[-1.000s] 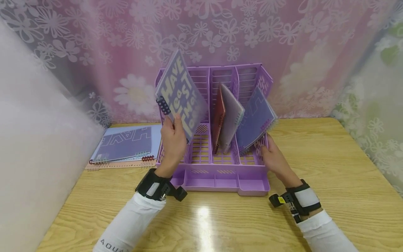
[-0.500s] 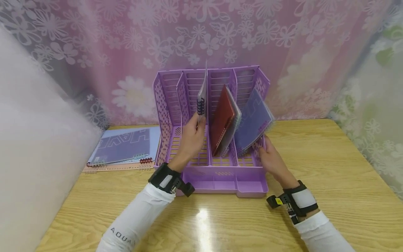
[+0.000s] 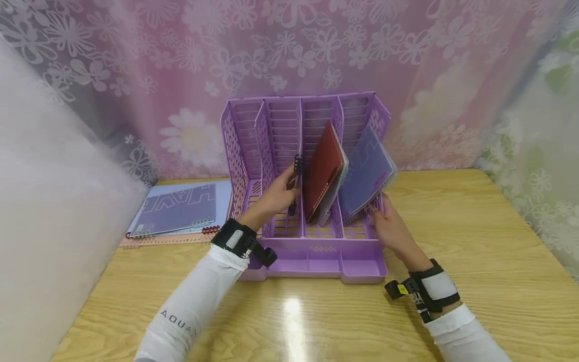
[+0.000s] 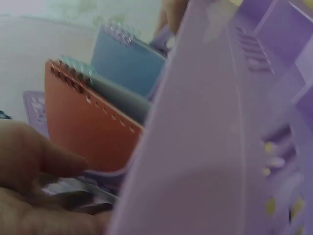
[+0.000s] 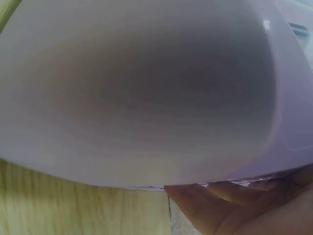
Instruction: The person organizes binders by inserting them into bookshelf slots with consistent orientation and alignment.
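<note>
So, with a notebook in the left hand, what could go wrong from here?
The spiral notebook with a black coil, pinched by the left hand, might snag its coil on the purple plastic rack. The blue-purple spiral notebook tilts toward the rack's right side, which the right hand grips, so a tug there could make it slide. The red-covered spiral notebook leans too, and could slump if bumped.

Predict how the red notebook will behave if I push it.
The red notebook will probably tip or slide easily: its compartment has spare room. Its flat cover suggests it is fairly stiff. Its coil might snag the pale notebook close beside it.
</note>
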The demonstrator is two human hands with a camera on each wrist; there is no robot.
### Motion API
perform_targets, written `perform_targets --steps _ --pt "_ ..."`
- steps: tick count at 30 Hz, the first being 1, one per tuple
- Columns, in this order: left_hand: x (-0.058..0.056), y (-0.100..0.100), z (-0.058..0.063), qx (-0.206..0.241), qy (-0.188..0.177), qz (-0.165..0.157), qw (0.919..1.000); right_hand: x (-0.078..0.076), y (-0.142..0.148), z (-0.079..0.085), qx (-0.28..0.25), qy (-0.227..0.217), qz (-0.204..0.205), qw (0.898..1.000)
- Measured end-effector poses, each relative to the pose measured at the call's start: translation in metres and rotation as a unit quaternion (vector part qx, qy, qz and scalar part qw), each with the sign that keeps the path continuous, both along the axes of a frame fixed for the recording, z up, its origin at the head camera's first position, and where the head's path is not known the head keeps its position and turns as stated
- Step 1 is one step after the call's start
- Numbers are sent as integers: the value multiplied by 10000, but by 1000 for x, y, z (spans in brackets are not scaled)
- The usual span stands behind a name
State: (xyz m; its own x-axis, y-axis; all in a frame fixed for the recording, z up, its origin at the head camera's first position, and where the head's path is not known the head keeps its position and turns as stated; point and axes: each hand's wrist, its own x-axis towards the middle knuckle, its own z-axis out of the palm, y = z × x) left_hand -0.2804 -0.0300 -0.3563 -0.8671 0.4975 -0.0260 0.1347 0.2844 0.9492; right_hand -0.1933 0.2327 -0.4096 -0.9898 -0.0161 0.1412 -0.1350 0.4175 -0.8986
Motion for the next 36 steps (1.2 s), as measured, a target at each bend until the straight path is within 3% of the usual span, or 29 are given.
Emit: perform_targets --steps 2,5,10,16,20,22,25,28,31,35,36 --pt "-2 -2 -3 -56 -400 -244 9989 0 1 2 54 18 -33 10000" --pt "-5 -4 -6 -244 -681 -431 9964 -1 1 4 156 18 -90 9998" --pt "-1 -8 -7 -89 -706 -340 9969 -3 0 2 173 7 -38 9998" --pt "16 -19 3 -97 -353 367 9987 -1 0 0 52 25 30 10000" --pt "30 -32 10 365 -45 981 9945 -1 2 0 25 105 126 9999" --pt "38 -40 13 799 201 1339 9876 -1 2 -1 20 111 136 9998" --pt "47 -58 17 1572 588 1904 9673 -2 4 -1 27 126 129 9998" --pt "49 -84 15 2474 571 2504 9342 -2 4 0 15 100 120 9999" --pt "49 -119 7 3199 46 3086 8958 -2 4 0 8 45 139 9999" --pt "53 -168 -12 3953 -1097 3593 8382 -2 4 0 56 -12 155 9999" --pt "55 -178 -17 4164 -1422 3650 8205 -2 4 1 76 -34 136 9999"
